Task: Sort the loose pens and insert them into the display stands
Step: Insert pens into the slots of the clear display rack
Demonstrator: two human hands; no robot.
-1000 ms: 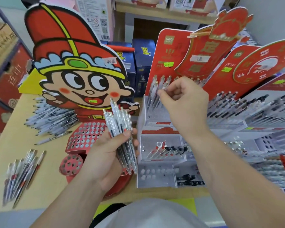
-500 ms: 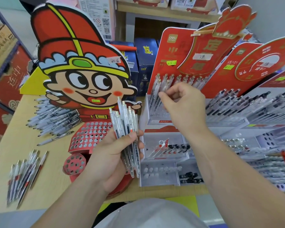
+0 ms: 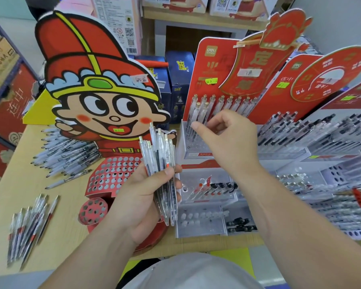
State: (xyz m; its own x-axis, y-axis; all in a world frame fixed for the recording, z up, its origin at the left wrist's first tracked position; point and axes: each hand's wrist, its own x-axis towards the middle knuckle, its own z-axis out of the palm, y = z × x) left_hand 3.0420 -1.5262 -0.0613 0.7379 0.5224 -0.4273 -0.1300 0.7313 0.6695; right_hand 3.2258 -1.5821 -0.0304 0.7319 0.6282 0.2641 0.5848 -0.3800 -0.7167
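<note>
A person's two bare arms reach forward over a light wooden table (image 3: 19,197) crowded with pen displays. The left hand (image 3: 143,197) is closed around a bundle of clear pens (image 3: 162,163), its grip wrapped about their middles with the thumb pressed across the front; the pens stand nearly upright, clicker ends fanned out above the fist and tips poking out below it.

Up and to the right of that grip, the right hand (image 3: 230,142) hovers at the front of a red-backed display stand (image 3: 213,80). Its thumb and fingers are curled loosely toward each other, not fully closed. Whether they pinch a pen is impossible to tell, since the fingertips overlap the standing pens. Just beyond those fingertips, a row of clear pens with gold tops (image 3: 221,105) stands slanted in the stand's holes.

Directly behind the left grip is a cartoon figure stand (image 3: 96,94), a smiling character in a red hat, with a red perforated base (image 3: 113,174) whose holes hold no pens. Left of this grip, a large heap of loose pens (image 3: 67,155) lies on the table, and nearer the person, lower left, lies a smaller group of red-and-black pens (image 3: 29,226).

Below the right grip sits a clear tray (image 3: 208,188) with a few red and black pens. Far right, more stands (image 3: 321,138) are packed with dark-capped pens.
</note>
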